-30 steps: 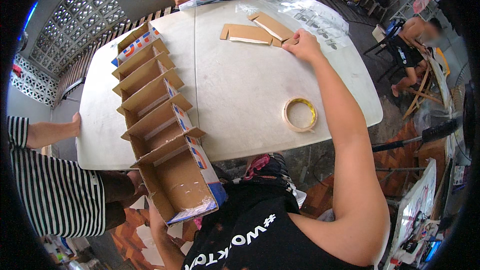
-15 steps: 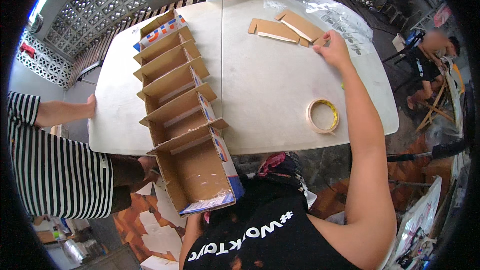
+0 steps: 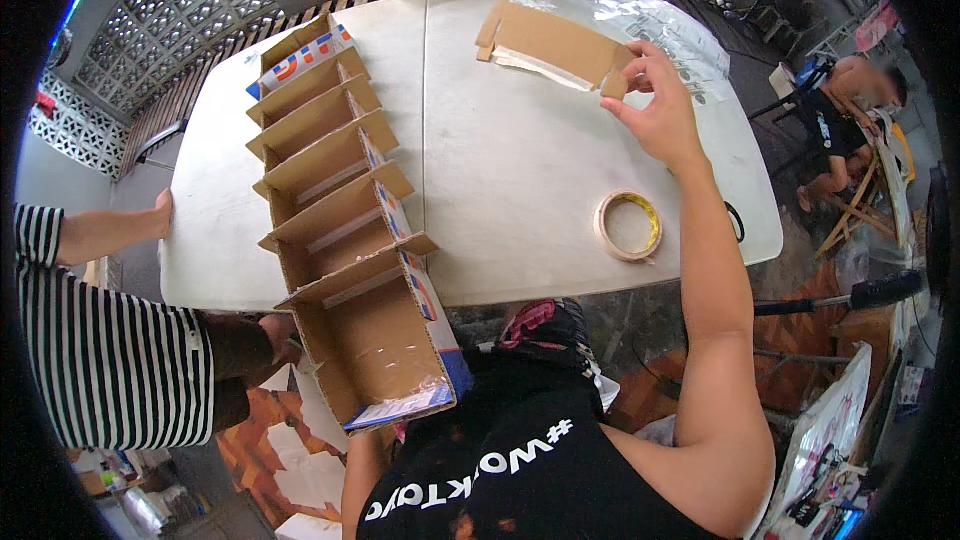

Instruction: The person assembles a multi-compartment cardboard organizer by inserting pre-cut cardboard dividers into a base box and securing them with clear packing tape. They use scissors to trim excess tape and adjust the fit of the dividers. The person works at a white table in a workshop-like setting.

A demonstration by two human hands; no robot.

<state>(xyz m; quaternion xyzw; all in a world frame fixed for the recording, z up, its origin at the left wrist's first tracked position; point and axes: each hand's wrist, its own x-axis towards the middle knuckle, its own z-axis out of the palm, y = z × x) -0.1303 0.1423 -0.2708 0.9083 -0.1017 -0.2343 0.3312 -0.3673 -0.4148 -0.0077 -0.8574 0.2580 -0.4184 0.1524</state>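
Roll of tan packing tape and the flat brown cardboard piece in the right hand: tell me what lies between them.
Head view: only bare white table separates the tape roll from the cardboard piece held by the right hand.

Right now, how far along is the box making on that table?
Done: a row of opened cardboard boxes nested along the white table, the nearest with a taped bottom. In hand: the right hand grips a flat cardboard blank, not yet folded. The tape roll lies unused. The left hand isn't visible.

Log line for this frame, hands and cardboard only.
right hand: pinching flat cardboard blank | left hand: not in view | tape roll: on table, untouched
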